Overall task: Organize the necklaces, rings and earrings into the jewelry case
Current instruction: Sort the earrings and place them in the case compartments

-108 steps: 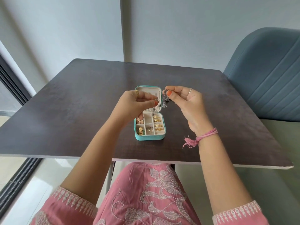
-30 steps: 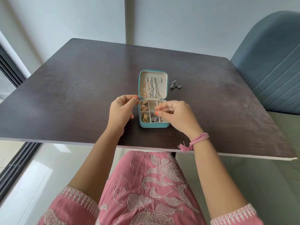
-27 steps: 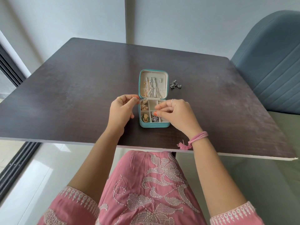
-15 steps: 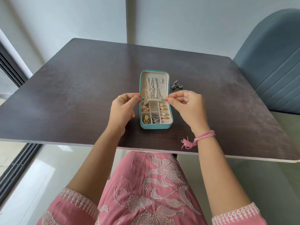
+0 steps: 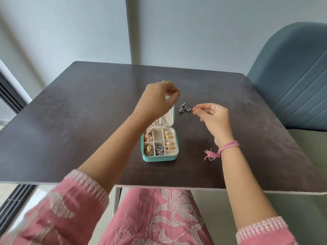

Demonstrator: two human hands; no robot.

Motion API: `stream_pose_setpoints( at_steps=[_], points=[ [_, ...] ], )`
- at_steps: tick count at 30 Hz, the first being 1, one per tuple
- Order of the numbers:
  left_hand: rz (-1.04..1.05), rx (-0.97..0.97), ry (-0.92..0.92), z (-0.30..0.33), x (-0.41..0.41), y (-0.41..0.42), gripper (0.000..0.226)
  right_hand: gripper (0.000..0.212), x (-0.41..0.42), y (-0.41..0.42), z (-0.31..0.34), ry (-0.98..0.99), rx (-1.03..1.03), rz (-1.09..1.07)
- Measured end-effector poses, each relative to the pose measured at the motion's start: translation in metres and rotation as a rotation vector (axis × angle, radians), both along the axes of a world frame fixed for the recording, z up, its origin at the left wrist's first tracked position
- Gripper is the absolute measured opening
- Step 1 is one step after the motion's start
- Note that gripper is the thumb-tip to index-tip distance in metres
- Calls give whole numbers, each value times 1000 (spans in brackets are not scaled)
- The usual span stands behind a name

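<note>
The teal jewelry case (image 5: 159,145) lies open near the desk's (image 5: 70,121) front edge, gold rings (image 5: 169,142) slotted along its right side. The left hand (image 5: 159,99) hovers over the lid, fingers curled narrow. The right hand (image 5: 214,114), thumb and forefinger pinched, is just beside the dark silver earrings (image 5: 184,108) lying right of the lid; whether either hand holds anything I cannot tell.

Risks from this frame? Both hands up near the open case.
1. Left hand hovers over the lid of the open jewelry case; the forearm could knock it shut or shift it.
2. Small silver earrings lie loose on the table; right hand, pinched beside them, could scatter them.
</note>
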State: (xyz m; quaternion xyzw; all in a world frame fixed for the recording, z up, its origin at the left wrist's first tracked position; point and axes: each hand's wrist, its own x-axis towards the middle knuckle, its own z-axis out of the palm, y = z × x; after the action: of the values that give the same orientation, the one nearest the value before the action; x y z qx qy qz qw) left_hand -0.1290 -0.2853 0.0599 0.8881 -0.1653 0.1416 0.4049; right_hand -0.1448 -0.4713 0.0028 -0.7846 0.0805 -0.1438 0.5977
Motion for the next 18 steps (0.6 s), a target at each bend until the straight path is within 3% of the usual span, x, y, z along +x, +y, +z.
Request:
stream_pose_setpoints(
  at_steps=[4, 11, 15, 18],
  points=[
    [-22, 347, -27, 17, 49, -32, 24, 8, 33, -11, 0, 48, -17, 37],
    [-101, 920, 257, 8, 112, -67, 27, 15, 76, -19, -7, 157, -69, 64],
    [-145, 1048, 480, 0, 125, -71, 22, 15, 95, -23, -16, 200, -130, 92],
    [-159, 1037, 640, -1, 126, -74, 27, 15, 110, -24, -24, 249, -199, 121]
  ],
)
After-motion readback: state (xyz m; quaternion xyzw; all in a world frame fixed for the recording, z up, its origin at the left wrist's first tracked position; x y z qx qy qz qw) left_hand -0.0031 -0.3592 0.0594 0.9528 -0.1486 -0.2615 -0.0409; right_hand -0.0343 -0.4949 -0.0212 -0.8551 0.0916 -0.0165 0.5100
